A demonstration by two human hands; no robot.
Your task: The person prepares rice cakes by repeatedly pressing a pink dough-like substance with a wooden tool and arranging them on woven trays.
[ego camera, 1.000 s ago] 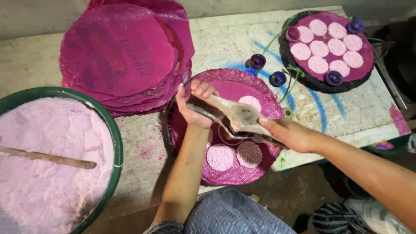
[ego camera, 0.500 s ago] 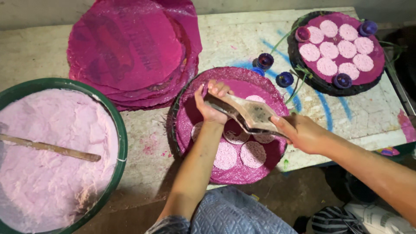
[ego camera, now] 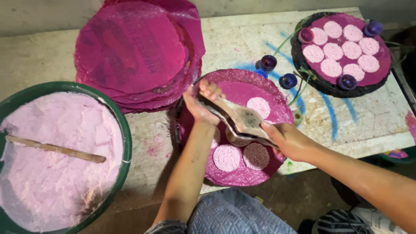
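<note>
- Against the earlier pictures, both hands have kept their hold on the flat press [ego camera: 236, 119]; it still hangs over the round magenta mat [ego camera: 264, 91], the view having shifted only slightly.
- The left hand [ego camera: 200, 104] has its fingers curled shut round the press's far end, at the mat's upper-left part; the right hand [ego camera: 289, 141] has its fingers closed on the near end, over the mat's right edge.
- Pale pink discs [ego camera: 226, 157] lie on the mat, two below the press and one above it.
- Left of the mat stands a green basin [ego camera: 125, 143] of pink paste with a wooden stick [ego camera: 56, 148] in it; up-left lies a stack of magenta sheets [ego camera: 134, 52]; up-right, on the bench [ego camera: 242, 39], a dark-rimmed tray [ego camera: 303, 73] carries more discs.
- No packages, labels or signs can be made out.
</note>
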